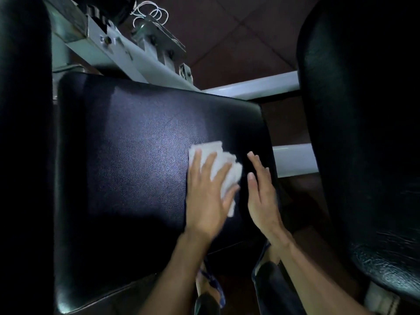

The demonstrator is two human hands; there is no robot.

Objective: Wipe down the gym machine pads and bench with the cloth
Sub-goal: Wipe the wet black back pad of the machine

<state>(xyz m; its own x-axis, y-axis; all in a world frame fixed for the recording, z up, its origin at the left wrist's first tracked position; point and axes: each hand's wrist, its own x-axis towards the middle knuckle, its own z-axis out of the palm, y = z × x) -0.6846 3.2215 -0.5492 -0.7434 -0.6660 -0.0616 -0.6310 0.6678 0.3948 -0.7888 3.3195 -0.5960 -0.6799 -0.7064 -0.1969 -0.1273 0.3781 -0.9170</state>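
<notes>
A large black padded bench seat (127, 160) fills the middle of the view. My left hand (208, 196) lies flat on a white cloth (223, 165), pressing it against the pad near its right side. My right hand (261, 189) rests just to the right with fingers straight and apart, touching the pad's right edge and holding nothing. Part of the cloth sticks out beyond my left fingers and below the thumb.
A tall black pad (363, 133) stands at the right and another dark pad (22, 133) at the left edge. White metal frame bars (252, 87) and a bracket with white wires (150, 14) sit behind the seat. Brown tiled floor (238, 42) and my feet (210, 289) show below.
</notes>
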